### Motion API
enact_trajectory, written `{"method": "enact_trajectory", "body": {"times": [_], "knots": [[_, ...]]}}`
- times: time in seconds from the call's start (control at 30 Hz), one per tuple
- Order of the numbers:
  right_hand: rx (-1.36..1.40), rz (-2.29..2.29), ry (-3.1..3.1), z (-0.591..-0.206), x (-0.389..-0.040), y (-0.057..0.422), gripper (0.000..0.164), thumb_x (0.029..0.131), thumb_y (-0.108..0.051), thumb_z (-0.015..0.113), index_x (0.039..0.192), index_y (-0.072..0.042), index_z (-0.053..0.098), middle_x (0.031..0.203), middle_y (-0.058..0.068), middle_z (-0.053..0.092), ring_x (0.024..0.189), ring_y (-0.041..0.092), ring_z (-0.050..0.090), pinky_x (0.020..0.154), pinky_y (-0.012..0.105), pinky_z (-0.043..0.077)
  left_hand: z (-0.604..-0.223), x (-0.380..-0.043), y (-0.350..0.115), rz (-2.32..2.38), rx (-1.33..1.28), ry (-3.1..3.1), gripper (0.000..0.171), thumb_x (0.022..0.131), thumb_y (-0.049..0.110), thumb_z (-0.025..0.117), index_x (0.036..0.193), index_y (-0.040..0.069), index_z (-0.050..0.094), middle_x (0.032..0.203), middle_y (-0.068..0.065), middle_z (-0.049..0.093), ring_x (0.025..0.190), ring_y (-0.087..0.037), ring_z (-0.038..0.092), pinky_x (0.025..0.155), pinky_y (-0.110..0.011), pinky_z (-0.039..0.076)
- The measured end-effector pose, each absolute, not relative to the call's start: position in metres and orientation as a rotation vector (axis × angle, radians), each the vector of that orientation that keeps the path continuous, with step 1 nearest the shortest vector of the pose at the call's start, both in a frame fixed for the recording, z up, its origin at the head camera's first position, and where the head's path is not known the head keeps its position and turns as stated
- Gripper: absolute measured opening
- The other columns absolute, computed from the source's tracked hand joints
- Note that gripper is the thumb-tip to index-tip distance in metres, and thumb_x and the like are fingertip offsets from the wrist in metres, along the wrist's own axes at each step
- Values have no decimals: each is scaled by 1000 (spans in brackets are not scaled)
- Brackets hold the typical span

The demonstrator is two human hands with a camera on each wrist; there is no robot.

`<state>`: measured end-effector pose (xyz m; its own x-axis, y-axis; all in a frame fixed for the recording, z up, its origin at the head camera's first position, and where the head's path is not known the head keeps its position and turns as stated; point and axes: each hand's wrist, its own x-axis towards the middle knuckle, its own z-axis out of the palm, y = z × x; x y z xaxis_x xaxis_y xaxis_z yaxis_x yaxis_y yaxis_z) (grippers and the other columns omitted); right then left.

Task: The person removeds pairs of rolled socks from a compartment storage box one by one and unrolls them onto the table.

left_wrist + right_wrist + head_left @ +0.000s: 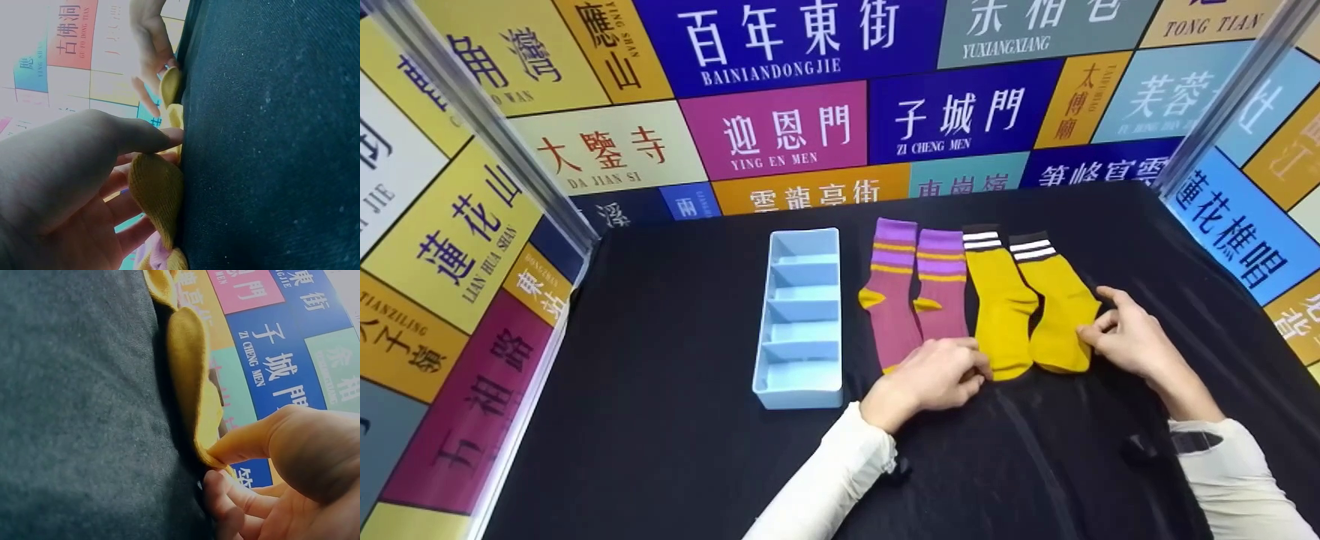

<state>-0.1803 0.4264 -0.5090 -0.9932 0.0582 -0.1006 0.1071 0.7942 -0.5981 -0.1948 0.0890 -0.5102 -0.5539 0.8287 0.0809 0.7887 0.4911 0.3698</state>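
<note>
Two yellow socks with black-and-white cuffs lie flat side by side, the left yellow sock [1001, 307] and the right yellow sock [1057, 307]. My left hand [934, 375] covers the toe of the inner purple sock [941, 300]; its thumb and forefinger meet at the left yellow sock's toe edge. In the left wrist view a mustard toe [157, 191] hides part of those fingers. My right hand [1132, 337] pinches the right yellow sock's outer edge between thumb and finger, seen closely in the right wrist view. The outer purple sock [892, 315] lies left of its mate.
A light-blue tray [799, 397] with several compartments stands left of the socks. Black cloth [660, 337] covers the table. Printed panels [780, 127] with clear posts rise along the back and sides.
</note>
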Motion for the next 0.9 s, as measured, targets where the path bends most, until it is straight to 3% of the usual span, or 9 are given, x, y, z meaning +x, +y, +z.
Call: {"method": "enact_trajectory", "body": {"times": [0.27,0.47,0.63,0.9], "knots": [[86,-952,2880,-506,-178,424,93,97,-22,77,166,8,23,97,10,75,69,9,64,66,23,50,-511,-195,88,572,1418,2620,23,106,24,63,121,27,81,115,11,70,97,-6,66,89,-21,57],[112,-939,2945,-502,-181,418,87,103,-34,73,164,8,29,82,3,66,64,15,58,63,27,47,-510,-195,87,576,1414,2617,23,106,24,63,121,27,81,115,11,70,98,-6,65,89,-21,56],[37,-994,3050,-493,-192,403,71,104,-35,71,158,3,45,77,4,68,61,15,59,62,26,47,-509,-196,85,593,1389,2608,22,107,25,64,121,26,81,116,10,71,97,-6,64,91,-20,56],[-100,-1044,3116,-478,-212,373,45,104,-31,72,141,-6,66,85,9,75,59,14,59,52,27,46,-503,-203,80,670,1376,2617,25,107,25,65,128,21,77,123,7,72,110,-7,67,103,-20,55]]}}
